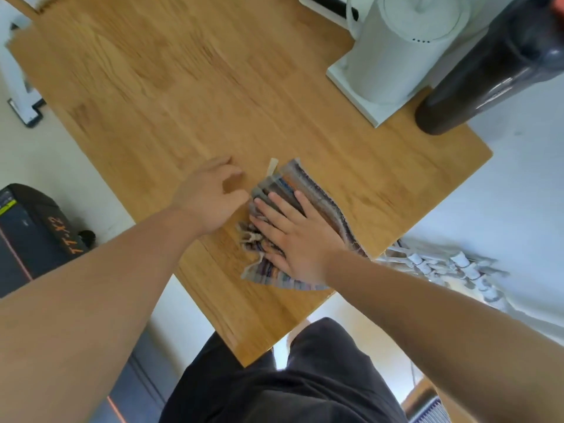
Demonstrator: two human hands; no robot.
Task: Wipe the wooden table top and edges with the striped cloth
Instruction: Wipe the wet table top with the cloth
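Note:
The striped cloth (308,190) lies bunched on the wooden table (189,96), near its right edge. My right hand (293,233) presses flat on the cloth, fingers spread and pointing up-left. Just left of the cloth, my left hand (210,196) hovers over the bare wood with its fingers loosely curled; thumb and forefinger reach toward the cloth's left edge. Whether they pinch the cloth I cannot tell. The frame is blurred by motion.
A white kettle (406,47) on a white base (360,99) stands at the table's far right. A dark bottle (488,71) stands beside it by the right edge. A black case (27,227) sits on the floor at left, white cables (442,264) at right.

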